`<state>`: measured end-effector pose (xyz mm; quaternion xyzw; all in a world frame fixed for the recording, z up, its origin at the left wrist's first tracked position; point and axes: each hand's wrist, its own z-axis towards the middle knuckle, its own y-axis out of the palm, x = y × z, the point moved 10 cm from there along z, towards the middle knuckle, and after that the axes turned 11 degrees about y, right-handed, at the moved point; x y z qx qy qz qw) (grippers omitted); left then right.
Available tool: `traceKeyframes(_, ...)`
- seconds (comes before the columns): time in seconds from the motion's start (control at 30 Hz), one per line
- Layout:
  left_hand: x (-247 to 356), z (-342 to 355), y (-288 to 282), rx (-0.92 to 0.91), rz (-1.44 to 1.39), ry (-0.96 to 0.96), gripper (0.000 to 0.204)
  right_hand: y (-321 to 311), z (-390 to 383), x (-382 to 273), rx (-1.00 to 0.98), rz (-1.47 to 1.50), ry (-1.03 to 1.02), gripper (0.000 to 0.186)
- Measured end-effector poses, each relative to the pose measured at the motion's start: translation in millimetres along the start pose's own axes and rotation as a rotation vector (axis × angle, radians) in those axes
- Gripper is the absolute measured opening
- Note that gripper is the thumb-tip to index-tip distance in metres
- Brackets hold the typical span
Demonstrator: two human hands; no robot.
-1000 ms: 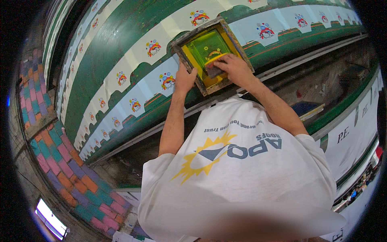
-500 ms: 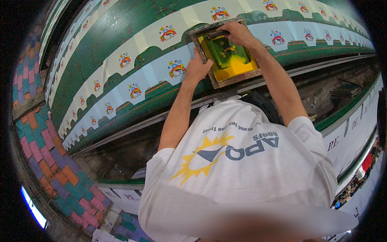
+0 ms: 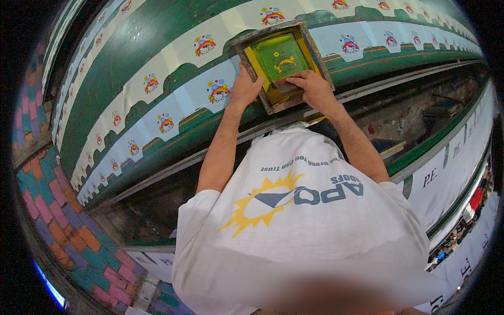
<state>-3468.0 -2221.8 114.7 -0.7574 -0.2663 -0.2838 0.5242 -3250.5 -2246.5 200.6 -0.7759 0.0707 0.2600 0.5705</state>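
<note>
A wooden screen-printing frame (image 3: 326, 71) lies over the row of pale cloth pieces on the green table. Its yellow-edged mesh shows green in the middle, with a small rainbow-like motif visible through it. My left hand (image 3: 248, 88) grips the frame's left side, thumb over the rim. Inside the frame, near its closer end, my right hand (image 3: 316, 90) is closed on a squeegee (image 3: 285, 86) that rests on the mesh. My fingers and the near rim partly hide the squeegee.
Rows of light blue and cream cloth pieces (image 3: 218, 93) with colourful cartoon prints cover the long green table (image 3: 178, 29). Between me and the table edge runs a metal rail (image 3: 367, 94). White printed pieces (image 3: 430, 181) lie on another surface at right. Coloured paving (image 3: 68, 226) is at left.
My right hand has drawn the squeegee from the frame's far end to its near end. The green mesh area now shows more plainly. My left hand stays on the frame's side.
</note>
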Motion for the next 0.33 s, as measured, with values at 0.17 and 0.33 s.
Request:
traceKeyframes(0.17,25,2,2,0.058,-0.009,0.061,0.105,-18,-3,15,0.020,0.025,-0.057,0.059)
traceKeyframes(0.33,74,35,50,0.040,0.063,-0.037,0.111,-52,-7,91,0.018,0.058,-0.003,0.061)
